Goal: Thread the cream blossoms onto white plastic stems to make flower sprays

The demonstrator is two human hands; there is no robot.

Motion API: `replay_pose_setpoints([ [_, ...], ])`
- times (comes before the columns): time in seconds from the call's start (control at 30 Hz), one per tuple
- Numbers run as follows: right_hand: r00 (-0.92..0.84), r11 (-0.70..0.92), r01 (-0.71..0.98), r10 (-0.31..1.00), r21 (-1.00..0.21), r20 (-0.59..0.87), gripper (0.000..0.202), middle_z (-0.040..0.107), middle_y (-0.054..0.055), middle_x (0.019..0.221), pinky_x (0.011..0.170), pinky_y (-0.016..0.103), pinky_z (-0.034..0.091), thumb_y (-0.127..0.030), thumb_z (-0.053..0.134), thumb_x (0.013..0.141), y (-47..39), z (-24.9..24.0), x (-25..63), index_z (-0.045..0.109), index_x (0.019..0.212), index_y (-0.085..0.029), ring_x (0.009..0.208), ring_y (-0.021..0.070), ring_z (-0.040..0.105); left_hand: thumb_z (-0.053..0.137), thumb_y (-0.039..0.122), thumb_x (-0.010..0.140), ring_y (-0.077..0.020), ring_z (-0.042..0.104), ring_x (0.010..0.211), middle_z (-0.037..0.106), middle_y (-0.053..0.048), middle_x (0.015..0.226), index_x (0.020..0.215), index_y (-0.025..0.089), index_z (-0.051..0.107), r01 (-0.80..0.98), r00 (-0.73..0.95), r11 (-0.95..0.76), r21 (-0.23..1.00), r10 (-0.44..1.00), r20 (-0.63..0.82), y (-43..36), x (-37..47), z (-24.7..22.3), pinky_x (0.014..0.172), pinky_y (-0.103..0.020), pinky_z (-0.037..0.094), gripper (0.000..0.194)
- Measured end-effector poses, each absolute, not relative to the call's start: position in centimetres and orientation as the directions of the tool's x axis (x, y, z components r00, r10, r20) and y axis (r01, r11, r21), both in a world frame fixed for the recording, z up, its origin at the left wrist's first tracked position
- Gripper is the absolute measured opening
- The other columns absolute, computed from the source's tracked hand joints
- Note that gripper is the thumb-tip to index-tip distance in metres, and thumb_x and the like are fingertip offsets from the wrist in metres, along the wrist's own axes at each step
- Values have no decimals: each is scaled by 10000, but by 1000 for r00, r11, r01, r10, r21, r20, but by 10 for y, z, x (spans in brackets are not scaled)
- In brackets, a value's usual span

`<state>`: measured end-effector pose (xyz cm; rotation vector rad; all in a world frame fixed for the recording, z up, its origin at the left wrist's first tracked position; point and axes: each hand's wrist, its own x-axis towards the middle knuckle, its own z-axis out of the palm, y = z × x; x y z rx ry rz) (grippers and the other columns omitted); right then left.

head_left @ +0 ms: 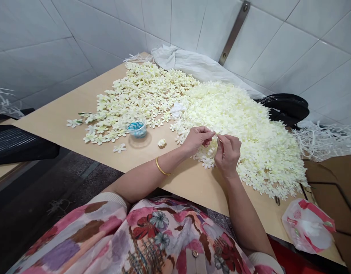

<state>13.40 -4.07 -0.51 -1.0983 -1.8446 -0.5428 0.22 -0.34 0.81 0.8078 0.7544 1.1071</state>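
Observation:
Both hands meet over the near edge of a big heap of pale yellow-white artificial flowers [235,110]. My left hand [197,140] is pinched, with thumb and forefinger pointing right. Close beside it, my right hand [228,154] is closed too, its fingertips almost touching the left ones. Whatever lies between the fingertips is too small to make out. Left of the hands, a small cream flower piece [161,143] rests on the wooden table [147,156]. A clear plastic cup [137,127] with something blue inside stands farther left.
Spread-out flowers [147,91] cover the table's back left. White plastic sheeting [198,64] lies along the tiled wall. A black round object [286,106] and white branches [326,140] are at the right, above a red-and-white plastic bag [308,226].

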Motion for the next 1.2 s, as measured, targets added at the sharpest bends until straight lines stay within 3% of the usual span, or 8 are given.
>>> replay_pose_setpoints([
  [0.1,-214,509,858,473,-66,855,245,630,75,889,769,342,474,-109,494,843,-39,-8,135,597,1046,-201,871,184,585,648,108,691,-42,477,413,545,20,506,611,98,549,-450,315,237,861,944,-96,-5,3,8,445,-181,386,128],
  [0.33,-116,528,802,595,-279,795,211,680,93,869,775,339,519,-138,460,868,-37,-10,137,645,966,-168,865,185,616,624,81,667,-58,532,461,589,3,557,670,86,586,-464,365,219,859,930,-40,-4,4,4,487,-194,436,38],
  [0.6,-75,540,740,658,-401,749,217,703,82,875,765,341,539,-169,469,870,-40,-5,137,667,960,-172,844,177,649,599,70,684,-66,550,483,583,9,548,697,87,588,-458,368,175,871,930,6,-6,3,7,526,-211,466,24],
  [1.2,-106,535,726,707,-431,699,171,700,47,789,708,309,532,-207,492,866,-40,-2,144,660,857,-178,765,161,653,562,19,731,-63,528,463,557,12,482,664,78,610,-269,370,58,961,928,47,-9,2,15,497,-193,462,101],
])
